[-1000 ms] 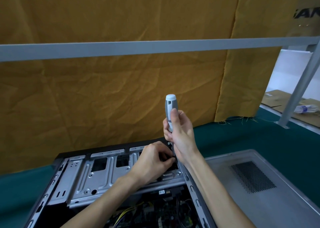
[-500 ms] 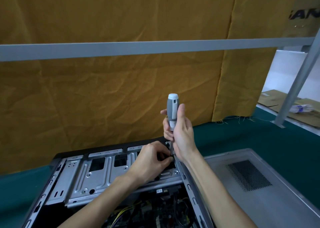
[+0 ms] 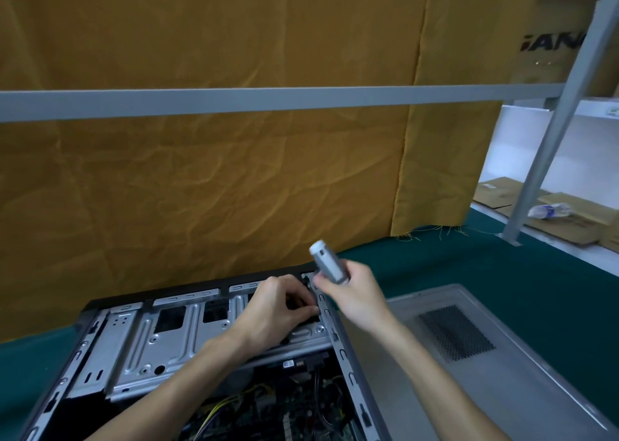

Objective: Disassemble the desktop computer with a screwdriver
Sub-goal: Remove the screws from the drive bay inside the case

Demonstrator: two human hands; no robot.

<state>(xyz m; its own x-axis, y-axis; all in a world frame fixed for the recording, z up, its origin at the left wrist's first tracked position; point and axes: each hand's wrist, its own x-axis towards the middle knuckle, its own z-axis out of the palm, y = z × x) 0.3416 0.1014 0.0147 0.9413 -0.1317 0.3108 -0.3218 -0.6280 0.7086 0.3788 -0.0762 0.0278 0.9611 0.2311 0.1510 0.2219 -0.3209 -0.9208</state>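
Screwdriver (image 3: 327,262): gray-and-white handle gripped in the right hand (image 3: 356,295), above the far right corner of the open computer case (image 3: 348,367). Long axis tilted; the white butt cap points up and to the left, away from the person, and the working end runs down toward the palm. Shaft and tip hidden behind the hand, so contact with any screw cannot be told. Right-hand fingers curled around the lower handle, thumb along its side.

Left hand (image 3: 274,310): resting on the silver drive cage (image 3: 174,343) near the case's right rail, fingers bent with the tips drawn together at a dark opening just beside the rail. Whether they pinch a screw or other small part cannot be told; the fingertips are partly hidden.

Case contents: lies on its side, open face up. The silver drive cage spans the far half, with dark rectangular cut-outs. Below it, in the near part, a green circuit board (image 3: 254,417) with yellow and black cables (image 3: 221,410) lying over it.

Side panel (image 3: 495,357): gray, flat on the green table surface (image 3: 519,273), just beside the case on its right, perforated vent patch facing up.

Surroundings: mustard-yellow cloth (image 3: 201,172) hangs behind the table; a gray metal bar (image 3: 234,100) crosses in front of it. Cardboard pieces (image 3: 566,219) and a plastic bottle (image 3: 549,211) lie at far right.
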